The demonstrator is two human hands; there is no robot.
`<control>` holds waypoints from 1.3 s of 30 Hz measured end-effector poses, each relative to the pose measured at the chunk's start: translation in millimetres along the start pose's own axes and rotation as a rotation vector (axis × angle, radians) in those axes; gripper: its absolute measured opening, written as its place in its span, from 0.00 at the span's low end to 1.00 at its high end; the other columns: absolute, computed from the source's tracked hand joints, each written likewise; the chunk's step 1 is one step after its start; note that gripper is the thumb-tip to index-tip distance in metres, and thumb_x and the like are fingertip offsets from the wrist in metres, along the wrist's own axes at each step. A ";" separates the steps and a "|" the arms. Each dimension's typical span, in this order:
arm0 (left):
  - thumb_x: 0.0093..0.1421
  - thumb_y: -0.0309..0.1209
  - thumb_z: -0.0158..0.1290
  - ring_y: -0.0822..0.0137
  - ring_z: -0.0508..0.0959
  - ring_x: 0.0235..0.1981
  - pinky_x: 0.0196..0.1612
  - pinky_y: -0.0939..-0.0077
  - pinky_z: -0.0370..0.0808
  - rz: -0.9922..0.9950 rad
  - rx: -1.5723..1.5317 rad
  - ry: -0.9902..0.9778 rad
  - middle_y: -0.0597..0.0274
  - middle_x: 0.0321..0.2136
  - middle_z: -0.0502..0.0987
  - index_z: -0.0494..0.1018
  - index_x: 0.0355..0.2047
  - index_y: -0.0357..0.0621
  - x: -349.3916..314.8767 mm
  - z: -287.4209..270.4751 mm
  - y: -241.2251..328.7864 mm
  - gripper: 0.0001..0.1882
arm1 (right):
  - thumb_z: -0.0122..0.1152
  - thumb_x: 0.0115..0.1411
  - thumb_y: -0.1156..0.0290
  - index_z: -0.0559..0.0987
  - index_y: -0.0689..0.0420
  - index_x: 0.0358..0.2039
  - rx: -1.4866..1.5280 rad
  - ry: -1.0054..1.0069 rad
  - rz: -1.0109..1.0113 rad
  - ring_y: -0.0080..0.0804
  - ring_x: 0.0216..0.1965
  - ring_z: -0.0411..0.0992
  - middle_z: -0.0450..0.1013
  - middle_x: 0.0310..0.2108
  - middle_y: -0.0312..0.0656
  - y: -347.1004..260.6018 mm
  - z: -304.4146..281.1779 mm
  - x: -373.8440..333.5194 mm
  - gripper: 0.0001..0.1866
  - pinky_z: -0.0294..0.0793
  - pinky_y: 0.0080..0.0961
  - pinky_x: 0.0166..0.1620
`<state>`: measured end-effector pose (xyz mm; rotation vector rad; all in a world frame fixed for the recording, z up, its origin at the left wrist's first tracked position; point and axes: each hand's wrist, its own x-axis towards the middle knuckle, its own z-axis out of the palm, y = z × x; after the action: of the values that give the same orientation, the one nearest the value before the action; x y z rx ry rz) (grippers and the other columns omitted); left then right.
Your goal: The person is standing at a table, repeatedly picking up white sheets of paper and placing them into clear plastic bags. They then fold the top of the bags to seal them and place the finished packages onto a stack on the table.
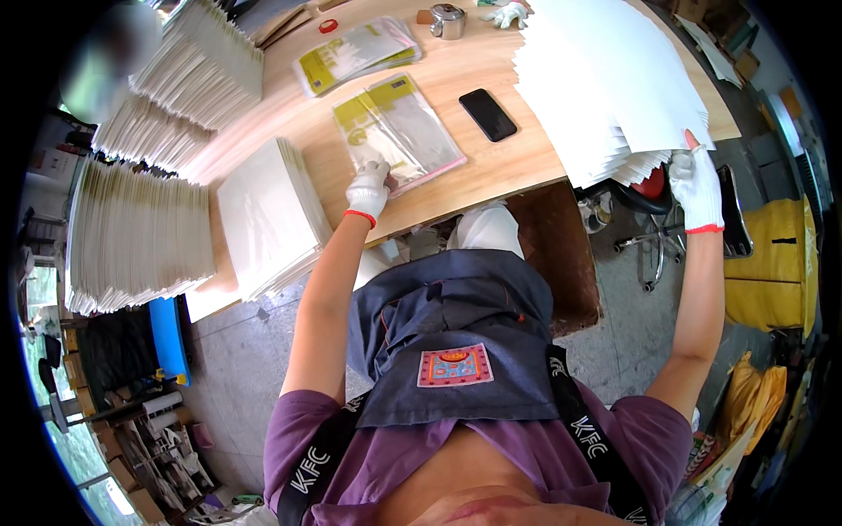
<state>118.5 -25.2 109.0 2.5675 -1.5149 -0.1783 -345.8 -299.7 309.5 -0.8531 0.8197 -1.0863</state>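
Observation:
My left hand (pixel 368 188), in a white knit glove with a red cuff, has its fingers curled at the near edge of a clear plastic bag (pixel 403 131) with yellow-green print. That bag tops a small pile on the wooden table. Out to the right, my right hand (pixel 697 188), gloved too but with a bare thumb tip, pinches the near right corner of a white sheet (pixel 614 79). The sheet lies on a large fanned stack of white sheets; how many my fingers grip is hidden. Beside my left forearm lies a stack of filled bags (pixel 267 210).
Tall stacks of filled bags (pixel 140 237) line the table's left side. Beyond the bag pile lie more printed bags (pixel 360 54), a red tape roll (pixel 329 26), a metal cup (pixel 448 22) and a spare glove (pixel 506 15). A black phone (pixel 488 115) rests mid-table. A wheeled chair (pixel 651 195) stands at right.

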 end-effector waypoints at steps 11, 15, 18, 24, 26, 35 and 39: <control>0.51 0.28 0.51 0.49 0.73 0.38 0.41 0.63 0.71 -0.035 -0.404 0.168 0.52 0.35 0.73 0.71 0.34 0.44 -0.4 20.4 -32.8 0.08 | 0.52 0.58 0.68 0.70 0.64 0.40 -0.198 -0.394 0.449 0.14 0.07 0.56 0.68 0.18 0.36 112.7 59.5 -109.1 0.13 0.50 0.11 0.07; 0.48 0.24 0.50 0.53 0.72 0.39 0.42 0.63 0.71 0.001 -0.364 0.228 0.56 0.37 0.73 0.72 0.32 0.45 -4.8 19.1 -31.4 0.10 | 0.53 0.55 0.71 0.70 0.63 0.39 -0.004 -0.420 0.774 0.13 0.05 0.57 0.71 0.20 0.37 201.7 45.2 -107.5 0.12 0.52 0.11 0.06; 0.47 0.23 0.48 0.53 0.73 0.39 0.43 0.64 0.71 -0.038 -0.247 0.263 0.55 0.36 0.73 0.73 0.32 0.45 -11.6 8.3 -20.4 0.10 | 0.52 0.57 0.70 0.70 0.61 0.41 0.149 -0.368 0.740 0.15 0.07 0.60 0.73 0.22 0.37 250.6 16.8 -105.5 0.12 0.57 0.12 0.07; 0.47 0.17 0.43 0.59 0.72 0.28 0.33 0.71 0.71 0.031 -0.528 0.168 0.57 0.28 0.71 0.74 0.35 0.44 -8.2 -16.3 -15.9 0.16 | 0.51 0.61 0.67 0.72 0.56 0.40 0.465 -0.427 0.806 0.24 0.16 0.69 0.73 0.26 0.39 291.9 -17.7 -102.6 0.09 0.66 0.18 0.15; 0.46 0.15 0.42 0.60 0.71 0.26 0.32 0.72 0.70 0.129 -0.565 0.186 0.57 0.27 0.70 0.73 0.35 0.44 -8.1 -22.1 -16.9 0.18 | 0.51 0.61 0.68 0.71 0.57 0.42 0.647 -0.614 0.836 0.27 0.22 0.72 0.73 0.31 0.40 299.8 -24.9 -97.2 0.11 0.72 0.21 0.20; 0.48 0.13 0.46 0.62 0.75 0.33 0.35 0.75 0.72 0.140 -0.573 0.610 0.54 0.36 0.73 0.69 0.46 0.45 -49.1 -15.3 32.5 0.24 | 0.50 0.61 0.69 0.70 0.57 0.39 0.225 -0.083 0.612 0.18 0.10 0.61 0.68 0.18 0.34 234.6 70.7 -149.9 0.08 0.58 0.13 0.12; 0.52 0.17 0.51 0.68 0.76 0.33 0.34 0.78 0.74 -0.467 -1.904 0.598 0.59 0.41 0.73 0.64 0.53 0.47 -48.8 28.3 90.9 0.27 | 0.50 0.61 0.69 0.70 0.57 0.40 0.214 -0.179 0.610 0.20 0.12 0.65 0.70 0.19 0.36 227.5 67.2 -163.3 0.08 0.59 0.14 0.12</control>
<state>11.9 -27.9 99.9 1.0524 -0.0622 -0.4948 -238.5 -78.6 159.5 -0.4609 0.7284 -0.5358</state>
